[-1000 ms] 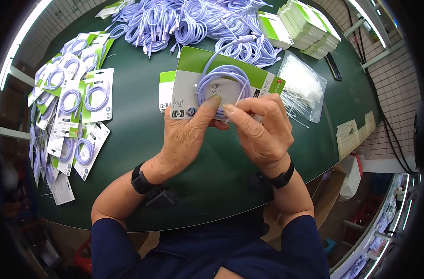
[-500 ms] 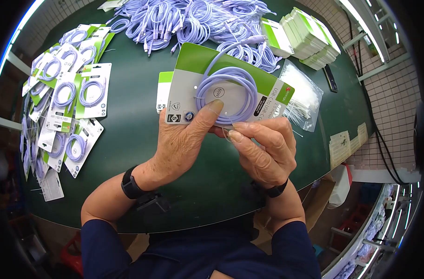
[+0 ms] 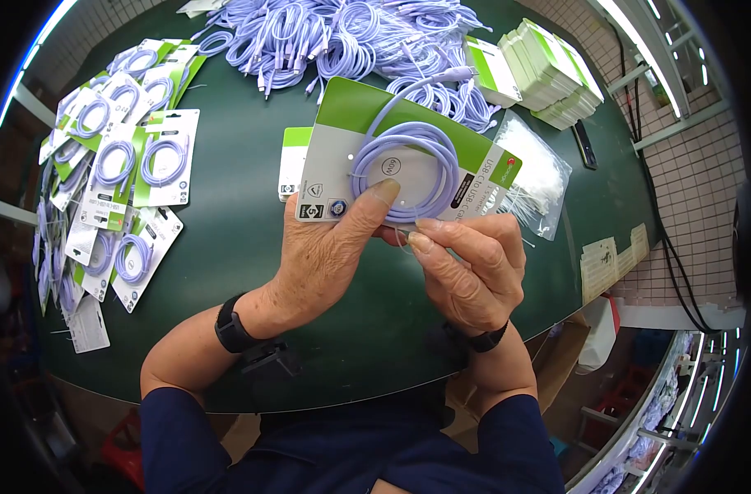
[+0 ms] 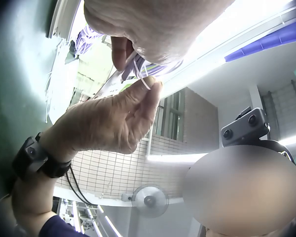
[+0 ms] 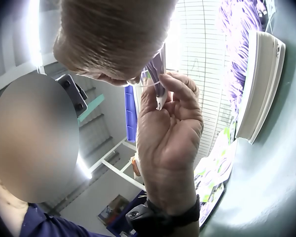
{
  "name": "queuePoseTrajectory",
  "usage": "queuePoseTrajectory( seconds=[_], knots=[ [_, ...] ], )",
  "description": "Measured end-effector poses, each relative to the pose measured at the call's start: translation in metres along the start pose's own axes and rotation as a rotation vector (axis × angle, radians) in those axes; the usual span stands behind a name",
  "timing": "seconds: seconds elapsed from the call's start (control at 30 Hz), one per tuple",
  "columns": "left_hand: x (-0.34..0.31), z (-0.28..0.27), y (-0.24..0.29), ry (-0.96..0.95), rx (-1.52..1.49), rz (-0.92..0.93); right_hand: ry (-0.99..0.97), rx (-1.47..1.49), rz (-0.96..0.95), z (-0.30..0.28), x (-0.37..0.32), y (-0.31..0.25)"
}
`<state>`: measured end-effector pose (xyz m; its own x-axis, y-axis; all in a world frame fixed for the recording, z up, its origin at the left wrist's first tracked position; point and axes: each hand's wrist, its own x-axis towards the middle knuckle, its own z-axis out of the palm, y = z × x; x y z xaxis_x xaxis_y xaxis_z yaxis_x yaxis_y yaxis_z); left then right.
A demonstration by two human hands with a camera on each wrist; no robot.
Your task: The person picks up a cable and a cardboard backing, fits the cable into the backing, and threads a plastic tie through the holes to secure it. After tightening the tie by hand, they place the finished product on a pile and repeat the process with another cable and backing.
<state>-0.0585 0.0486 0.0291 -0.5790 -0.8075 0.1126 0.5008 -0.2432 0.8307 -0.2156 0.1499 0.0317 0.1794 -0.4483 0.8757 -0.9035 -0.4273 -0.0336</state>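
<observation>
- Head view: the left hand [image 3: 322, 255] grips a green-and-white card [image 3: 326, 169], its thumb pressed on the front just beside the lower part of a coiled lilac cable [image 3: 447, 169].
- The cable lies on the card, above and between the two hands, one end rising past the card's top edge.
- The right hand [image 3: 478, 267] pinches a thin clear tie [image 3: 401, 241] between thumb and forefinger at the card's lower edge.
- Left of the left hand lie overlapping carded cables [image 3: 116, 165]; beyond both hands is a heap of loose cables [image 3: 334, 41].
- Beyond the right hand are stacked cards [image 3: 548, 70] and a bag of white ties [image 3: 536, 173], all on the green table [image 3: 227, 206].
- Left wrist view: the right hand's thumb and finger close on the tie, just below the left hand; the card is partly hidden.
- Right wrist view: the left hand holds the card and cable between thumb and fingers; the near right hand's fingertips are largely hidden, so their grip cannot be told here.
</observation>
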Motion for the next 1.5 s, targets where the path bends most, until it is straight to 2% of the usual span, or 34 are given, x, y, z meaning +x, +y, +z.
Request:
queuePoseTrajectory(
  seconds=[0.57, 0.9, 1.03, 1.13, 1.23, 1.33, 1.5],
  knots=[
    [0.0, 0.0, -0.002, 0.024, -0.009, 0.017, -0.011, 0.011, 0.01, 0.002, 0.002, -0.004],
    [-0.002, -0.003, -0.002, -0.031, 0.089, 0.038, 0.026, 0.025, 0.038, 0.008, 0.0, -0.001],
    [-0.004, -0.003, -0.006, -0.05, 0.109, 0.078, -0.021, 0.062, 0.135, 0.006, 0.005, -0.004],
    [-0.005, -0.005, -0.009, -0.081, 0.144, 0.105, 0.049, 0.23, 0.323, 0.013, 0.005, -0.006],
    [-0.004, -0.008, -0.009, -0.133, 0.219, 0.138, 0.02, 0.185, 0.285, 0.015, 0.007, -0.004],
    [-0.002, -0.01, -0.013, -0.086, 0.17, 0.058, -0.024, 0.15, 0.233, 0.013, 0.01, -0.001],
    [-0.001, -0.013, -0.016, -0.108, 0.161, 0.068, -0.13, 0.115, 0.173, 0.006, 0.015, -0.003]
  ],
)
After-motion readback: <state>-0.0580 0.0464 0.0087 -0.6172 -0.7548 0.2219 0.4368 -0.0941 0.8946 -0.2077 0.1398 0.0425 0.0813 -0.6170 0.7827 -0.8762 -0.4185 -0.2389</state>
